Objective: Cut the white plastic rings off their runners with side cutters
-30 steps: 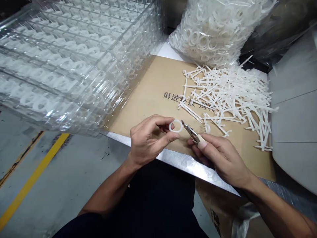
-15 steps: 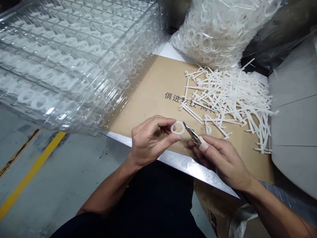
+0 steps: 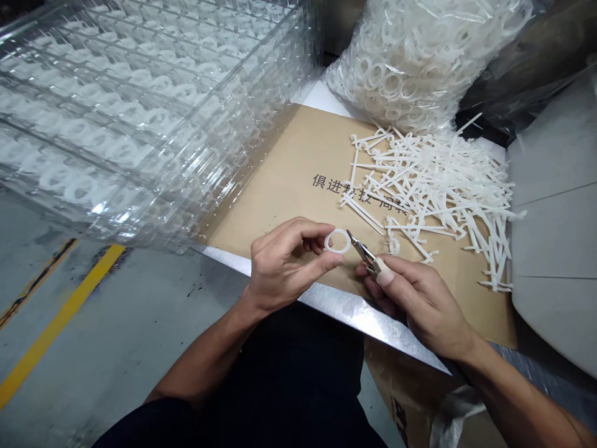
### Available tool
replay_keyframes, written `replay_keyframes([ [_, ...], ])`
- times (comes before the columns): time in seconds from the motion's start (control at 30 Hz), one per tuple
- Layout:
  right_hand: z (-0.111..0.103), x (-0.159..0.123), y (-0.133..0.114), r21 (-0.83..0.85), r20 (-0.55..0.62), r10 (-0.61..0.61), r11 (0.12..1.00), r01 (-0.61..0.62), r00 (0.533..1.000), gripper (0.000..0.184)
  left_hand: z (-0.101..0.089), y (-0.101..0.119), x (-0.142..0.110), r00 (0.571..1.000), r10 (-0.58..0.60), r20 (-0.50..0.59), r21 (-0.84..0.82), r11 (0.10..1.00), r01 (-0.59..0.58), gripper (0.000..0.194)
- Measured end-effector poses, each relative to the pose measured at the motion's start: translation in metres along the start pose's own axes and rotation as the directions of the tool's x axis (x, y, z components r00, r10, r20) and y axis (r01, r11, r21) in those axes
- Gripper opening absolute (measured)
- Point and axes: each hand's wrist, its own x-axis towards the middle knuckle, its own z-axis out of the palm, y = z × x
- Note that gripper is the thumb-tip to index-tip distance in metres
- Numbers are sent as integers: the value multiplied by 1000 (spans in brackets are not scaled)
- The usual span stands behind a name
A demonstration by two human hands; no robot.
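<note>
1. The left hand [image 3: 286, 264] pinched a white ring [image 3: 338, 252] in the middle of the frame.
2. The right hand [image 3: 424, 298] was closed around small cutters [image 3: 366, 254], their tip right by the ring; I could not tell if they touched.
3. A shiny table edge [image 3: 349, 313] slanted below both hands.
4. Brown board [image 3: 280, 180] gave room between the stick pile [image 3: 433, 180], right, and clear trays [image 3: 219, 149], upper left.
5. White pieces filled the trays in rows.
6. A clear bag [image 3: 401, 62], top right, held many rings.
</note>
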Motion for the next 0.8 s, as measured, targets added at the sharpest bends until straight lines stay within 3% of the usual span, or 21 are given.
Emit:
replay_keyframes([
  [0.53, 2, 0, 3, 74, -8, 24, 997, -24, 1000, 44, -1, -4, 1, 1000, -12, 4, -50, 999, 12, 33],
  [0.67, 4, 1, 5, 107, -4, 38, 994, -37, 999, 45, 2, -7, 1, 990, -143, -2, -151, 978, 141, 30],
  [0.8, 5, 3, 5, 113, -1, 18, 993, -18, 1000, 47, -6, -1, 8, 943, -331, 28, -350, 881, 319, 24],
])
